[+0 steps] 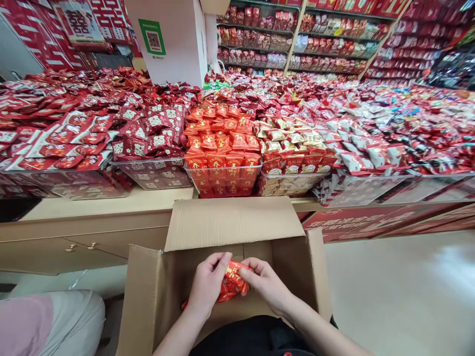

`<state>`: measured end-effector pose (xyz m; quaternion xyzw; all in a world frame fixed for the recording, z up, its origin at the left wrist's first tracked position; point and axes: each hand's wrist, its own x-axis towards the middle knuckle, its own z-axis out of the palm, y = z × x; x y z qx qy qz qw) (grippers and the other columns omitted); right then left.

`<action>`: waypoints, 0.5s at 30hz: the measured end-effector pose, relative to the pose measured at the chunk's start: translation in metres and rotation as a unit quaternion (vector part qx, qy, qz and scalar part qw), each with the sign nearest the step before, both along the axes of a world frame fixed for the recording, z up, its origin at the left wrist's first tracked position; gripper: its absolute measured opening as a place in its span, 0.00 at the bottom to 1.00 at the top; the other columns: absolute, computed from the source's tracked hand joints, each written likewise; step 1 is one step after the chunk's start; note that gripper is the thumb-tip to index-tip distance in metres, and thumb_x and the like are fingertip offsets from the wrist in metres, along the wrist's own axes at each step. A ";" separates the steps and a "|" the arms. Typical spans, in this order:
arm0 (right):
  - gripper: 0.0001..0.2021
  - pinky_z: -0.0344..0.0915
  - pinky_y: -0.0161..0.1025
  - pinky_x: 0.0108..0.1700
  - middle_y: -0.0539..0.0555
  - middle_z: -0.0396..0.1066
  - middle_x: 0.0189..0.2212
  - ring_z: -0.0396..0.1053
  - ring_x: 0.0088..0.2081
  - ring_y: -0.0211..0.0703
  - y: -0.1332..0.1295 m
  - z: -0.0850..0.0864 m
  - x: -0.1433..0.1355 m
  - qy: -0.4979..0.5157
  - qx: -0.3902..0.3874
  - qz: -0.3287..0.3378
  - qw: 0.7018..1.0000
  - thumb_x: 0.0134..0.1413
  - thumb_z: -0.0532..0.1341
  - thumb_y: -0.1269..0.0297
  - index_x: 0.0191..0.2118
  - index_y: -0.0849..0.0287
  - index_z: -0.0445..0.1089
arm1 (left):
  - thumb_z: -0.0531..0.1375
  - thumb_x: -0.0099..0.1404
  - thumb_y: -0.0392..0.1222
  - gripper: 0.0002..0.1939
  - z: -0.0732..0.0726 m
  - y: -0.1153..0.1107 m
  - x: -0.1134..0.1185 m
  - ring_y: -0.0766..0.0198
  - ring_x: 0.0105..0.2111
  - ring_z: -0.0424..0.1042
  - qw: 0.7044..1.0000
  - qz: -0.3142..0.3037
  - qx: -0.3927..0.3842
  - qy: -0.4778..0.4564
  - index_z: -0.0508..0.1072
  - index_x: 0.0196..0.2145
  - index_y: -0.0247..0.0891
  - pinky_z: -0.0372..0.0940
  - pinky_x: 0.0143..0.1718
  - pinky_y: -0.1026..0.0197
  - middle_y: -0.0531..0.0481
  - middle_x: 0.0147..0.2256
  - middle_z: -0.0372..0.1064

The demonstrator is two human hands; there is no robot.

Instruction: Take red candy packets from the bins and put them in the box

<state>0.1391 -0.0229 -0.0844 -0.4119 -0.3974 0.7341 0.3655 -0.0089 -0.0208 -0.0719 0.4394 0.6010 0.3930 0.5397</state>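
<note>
Over an open cardboard box (237, 225), both my hands hold small red candy packets (234, 271) with gold print. My left hand (206, 284) is closed on the packets from the left side, thumb on top. From the right, my right hand (267, 284) pinches the same packets between thumb and fingers. More red packets (227, 292) show just beneath, between my hands; how many I hold is hidden. Straight ahead, a clear bin (222, 173) is filled with neatly stacked red packets of similar look.
Clear bins of wrapped sweets line the counter (148, 202), with maroon packets (156, 128) left and gold ones (293, 136) right. A white pillar (174, 44) with a green QR sign stands behind. At lower left is a person's leg (74, 316). Stocked shelves (260, 34) fill the back.
</note>
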 end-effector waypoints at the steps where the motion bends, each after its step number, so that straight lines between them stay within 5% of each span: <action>1: 0.21 0.56 0.32 0.25 0.48 0.63 0.19 0.58 0.21 0.32 0.001 0.005 -0.001 0.009 0.004 -0.027 1.000 0.42 0.63 0.46 0.28 0.62 0.63 | 0.56 0.56 0.58 0.22 0.003 0.001 0.000 0.65 0.27 0.68 1.000 0.023 0.014 -0.004 0.74 0.36 0.36 0.62 0.27 0.65 0.51 0.28 0.72; 6: 0.22 0.50 0.30 0.24 0.45 0.56 0.17 0.51 0.21 0.30 0.010 0.023 -0.006 -0.052 0.107 -0.113 0.986 0.45 0.61 0.46 0.22 0.62 0.61 | 0.57 0.56 0.58 0.22 0.009 0.006 0.001 0.61 0.37 0.69 0.993 0.094 0.078 0.005 0.75 0.36 0.36 0.62 0.38 0.64 0.48 0.35 0.74; 10: 0.22 0.51 0.31 0.24 0.46 0.56 0.17 0.52 0.21 0.32 0.017 0.027 -0.012 -0.078 0.134 -0.150 0.976 0.50 0.56 0.44 0.25 0.62 0.61 | 0.55 0.57 0.58 0.22 0.023 0.013 0.003 0.61 0.33 0.69 0.990 0.099 0.096 0.018 0.74 0.36 0.36 0.63 0.34 0.65 0.49 0.29 0.72; 15: 0.21 0.52 0.31 0.26 0.47 0.54 0.20 0.50 0.23 0.33 0.025 0.016 -0.016 -0.117 0.202 -0.145 0.961 0.53 0.53 0.45 0.24 0.60 0.60 | 0.56 0.54 0.61 0.22 0.035 0.016 0.005 0.65 0.21 0.64 0.988 0.071 0.136 0.024 0.74 0.25 0.37 0.60 0.23 0.66 0.53 0.19 0.66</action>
